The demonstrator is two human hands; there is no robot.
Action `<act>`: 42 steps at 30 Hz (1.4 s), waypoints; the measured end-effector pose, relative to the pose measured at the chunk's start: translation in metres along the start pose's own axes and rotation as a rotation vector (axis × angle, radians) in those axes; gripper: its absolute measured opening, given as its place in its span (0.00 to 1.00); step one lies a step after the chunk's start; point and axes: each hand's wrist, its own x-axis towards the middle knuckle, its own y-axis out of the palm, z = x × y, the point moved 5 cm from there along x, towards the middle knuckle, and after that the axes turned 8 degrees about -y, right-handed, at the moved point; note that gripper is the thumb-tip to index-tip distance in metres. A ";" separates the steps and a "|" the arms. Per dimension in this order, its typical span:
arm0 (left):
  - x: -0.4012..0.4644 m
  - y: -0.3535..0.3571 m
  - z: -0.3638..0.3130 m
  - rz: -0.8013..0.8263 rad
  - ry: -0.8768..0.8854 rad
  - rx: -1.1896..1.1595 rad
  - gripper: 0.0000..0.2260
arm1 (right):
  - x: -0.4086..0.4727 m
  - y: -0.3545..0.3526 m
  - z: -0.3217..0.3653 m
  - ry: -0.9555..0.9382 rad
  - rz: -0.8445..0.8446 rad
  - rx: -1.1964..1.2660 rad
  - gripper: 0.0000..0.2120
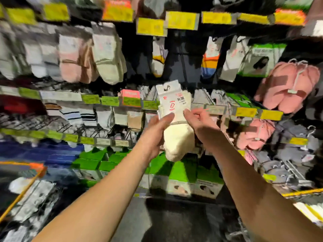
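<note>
A pack of cream socks (pixel 178 137) with a white card label hangs upright between my two hands, in front of a shop display wall. My left hand (pixel 155 131) holds its left side, thumb lying across the front of the card. On the other side, my right hand (pixel 197 119) pinches the pack's right edge near the label's lower corner. The toe end of the socks hangs free below both hands.
Racks of hanging socks (pixel 104 55) fill the wall, with yellow price tags (pixel 181 20) on the rails. Pink fluffy items (pixel 286 88) hang at the right. Green boxes (pixel 178 170) stand on the shelf below my hands. An orange-edged bin (pixel 37 169) is at the lower left.
</note>
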 end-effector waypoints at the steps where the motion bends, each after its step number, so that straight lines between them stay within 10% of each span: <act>1: -0.003 -0.020 -0.014 -0.008 0.028 0.007 0.10 | 0.007 0.026 0.008 -0.007 0.012 0.018 0.12; 16: -0.006 -0.221 -0.153 -0.198 0.249 0.218 0.16 | 0.084 0.260 0.069 0.009 0.185 0.457 0.11; 23: 0.019 -0.257 -0.180 -0.361 0.256 0.164 0.20 | 0.123 0.274 0.083 -0.059 0.155 0.332 0.08; 37: 0.039 -0.273 -0.232 -0.531 0.457 0.196 0.23 | 0.196 0.259 0.114 -0.189 0.052 0.314 0.39; 42: 0.039 -0.273 -0.238 -0.552 0.472 0.079 0.13 | 0.215 0.258 0.114 -0.175 -0.016 0.194 0.24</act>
